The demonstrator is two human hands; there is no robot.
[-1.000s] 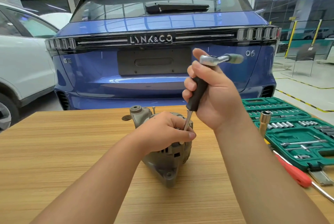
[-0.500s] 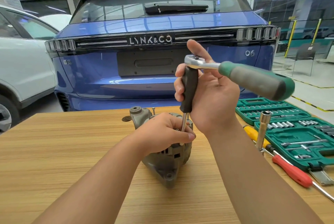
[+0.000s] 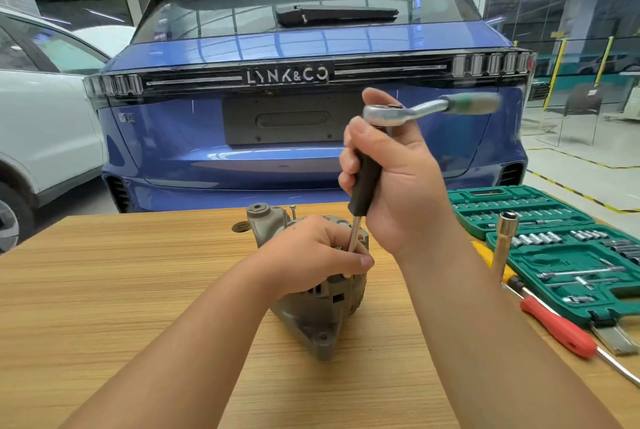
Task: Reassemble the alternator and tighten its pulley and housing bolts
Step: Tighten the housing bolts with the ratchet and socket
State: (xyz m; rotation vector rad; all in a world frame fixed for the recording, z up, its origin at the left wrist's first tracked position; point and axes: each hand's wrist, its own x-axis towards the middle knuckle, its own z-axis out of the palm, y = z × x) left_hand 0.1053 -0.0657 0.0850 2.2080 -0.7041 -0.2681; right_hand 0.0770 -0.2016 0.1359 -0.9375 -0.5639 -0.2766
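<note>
Wooden table (image 3: 121,290) carries grey alternator (image 3: 322,317) at centre, washer (image 3: 241,227) just behind it; right side: open green socket case (image 3: 568,255), red-handled screwdriver (image 3: 554,326), yellow-handled tool (image 3: 485,252).

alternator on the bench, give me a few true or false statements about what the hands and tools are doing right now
1. The left hand rests on top of the alternator. True.
2. The right hand holds a red screwdriver. False: it grips the black handle of an upright driver; the red screwdriver lies on the table.
3. A ratchet sits on top of the driver. True.
4. The green socket case is shut. False: it lies open.
5. The alternator is lifted off the table. False: it stands on it.
</note>
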